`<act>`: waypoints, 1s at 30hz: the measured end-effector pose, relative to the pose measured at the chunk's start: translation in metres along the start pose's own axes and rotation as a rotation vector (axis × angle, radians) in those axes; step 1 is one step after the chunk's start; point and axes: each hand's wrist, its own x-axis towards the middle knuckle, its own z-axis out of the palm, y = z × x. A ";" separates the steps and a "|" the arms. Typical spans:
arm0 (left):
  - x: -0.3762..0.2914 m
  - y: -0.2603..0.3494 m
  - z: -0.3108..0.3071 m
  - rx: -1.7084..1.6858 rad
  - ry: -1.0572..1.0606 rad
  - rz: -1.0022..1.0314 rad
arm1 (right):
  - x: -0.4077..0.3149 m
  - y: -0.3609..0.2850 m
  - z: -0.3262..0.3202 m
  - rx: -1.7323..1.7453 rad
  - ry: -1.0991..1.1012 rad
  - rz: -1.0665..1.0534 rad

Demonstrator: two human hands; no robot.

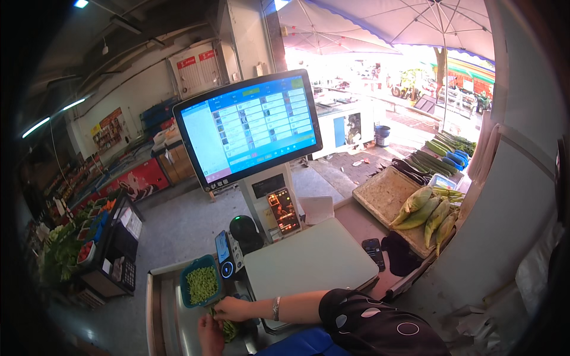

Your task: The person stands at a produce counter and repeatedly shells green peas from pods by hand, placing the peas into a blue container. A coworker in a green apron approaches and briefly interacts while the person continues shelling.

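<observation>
My right hand (234, 308) reaches across from the right, a bracelet (276, 309) on its wrist. Close against it, lower down, is my left hand (210, 333). The fingertips of both meet around a small green vegetable piece (212, 313), largely hidden by the fingers. Under my right hand lie more green pods or stalks (230, 332); their exact kind is unclear. Just beyond the hands, a teal plastic basket (183, 297) holds many small green pieces (202, 285), like shelled beans or peas. Both rest on a metal counter (185, 327).
A scale with a flat plate (311, 260) and a lit touchscreen (254, 127) stands ahead. A phone (283, 211) leans on its post; another phone (373, 253) lies to the right. Corn ears (425, 216) sit on a tray (378, 196). Vegetable crates (87, 249) stand left.
</observation>
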 end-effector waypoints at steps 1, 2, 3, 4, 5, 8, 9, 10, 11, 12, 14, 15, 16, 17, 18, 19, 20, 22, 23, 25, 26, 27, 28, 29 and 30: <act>0.000 0.003 -0.004 0.159 -0.034 -0.040 | 0.001 0.001 0.000 -0.026 0.006 0.029; -0.001 0.007 -0.010 0.318 -0.069 -0.079 | 0.000 0.001 -0.001 0.000 0.004 0.047; -0.003 0.011 -0.014 0.477 -0.104 -0.117 | 0.000 0.002 -0.001 0.031 0.005 0.069; -0.004 0.014 -0.017 0.581 -0.155 -0.094 | 0.000 0.002 -0.002 0.062 0.000 0.113; -0.007 0.017 -0.020 0.683 -0.205 -0.070 | 0.000 0.001 -0.003 0.058 -0.013 0.085; -0.010 0.021 -0.018 0.847 -0.282 0.051 | -0.001 -0.001 -0.004 0.087 -0.075 0.084; -0.010 0.022 -0.016 0.878 -0.295 0.100 | -0.001 -0.002 -0.004 0.127 -0.100 0.095; -0.009 0.024 -0.015 0.926 -0.283 0.052 | 0.000 -0.003 -0.005 0.180 -0.128 0.113; -0.008 0.026 -0.013 0.973 -0.272 0.002 | 0.000 -0.003 -0.006 0.196 -0.116 0.139; -0.007 0.028 -0.011 1.021 -0.261 -0.048 | 0.001 -0.003 -0.006 0.225 -0.107 0.173; -0.005 0.025 -0.006 0.657 -0.131 -0.059 | 0.002 -0.003 -0.007 0.263 -0.089 0.235; -0.003 0.023 -0.004 0.474 -0.068 -0.063 | 0.003 -0.003 -0.008 0.271 -0.080 0.263; -0.002 0.022 -0.003 0.405 -0.046 -0.074 | 0.003 -0.003 -0.008 0.280 -0.059 0.298; -0.001 0.020 -0.002 0.336 -0.025 -0.085 | 0.002 -0.003 -0.008 0.241 -0.050 0.215; -0.001 0.019 -0.001 0.267 -0.003 -0.097 | 0.000 -0.005 -0.007 0.204 -0.031 0.138; 0.000 0.017 0.000 0.237 0.012 -0.087 | -0.001 -0.007 -0.006 0.154 -0.040 0.098; -0.001 0.015 0.001 0.205 0.028 -0.077 | -0.002 -0.009 -0.006 0.114 -0.044 0.051; -0.005 0.012 0.002 0.433 -0.018 0.142 | -0.006 -0.013 -0.006 0.024 -0.099 0.009; -0.009 0.012 0.002 0.689 -0.082 0.352 | -0.006 -0.014 -0.006 -0.008 -0.105 0.017; -0.012 0.013 0.003 0.931 -0.164 0.553 | -0.008 -0.016 -0.006 -0.040 -0.090 -0.008; -0.012 0.014 0.004 0.918 -0.182 0.543 | -0.009 -0.016 -0.007 -0.033 -0.076 -0.001; -0.012 0.015 0.005 0.904 -0.198 0.532 | -0.009 -0.015 -0.006 -0.025 -0.065 0.007; -0.012 0.017 0.005 0.828 -0.174 0.404 | -0.010 -0.014 -0.006 -0.007 -0.060 0.015; -0.012 0.021 0.003 0.752 -0.149 0.277 | -0.008 -0.013 -0.005 0.013 -0.074 0.025; -0.012 0.024 0.002 0.674 -0.124 0.152 | -0.005 -0.011 -0.005 0.043 -0.092 0.036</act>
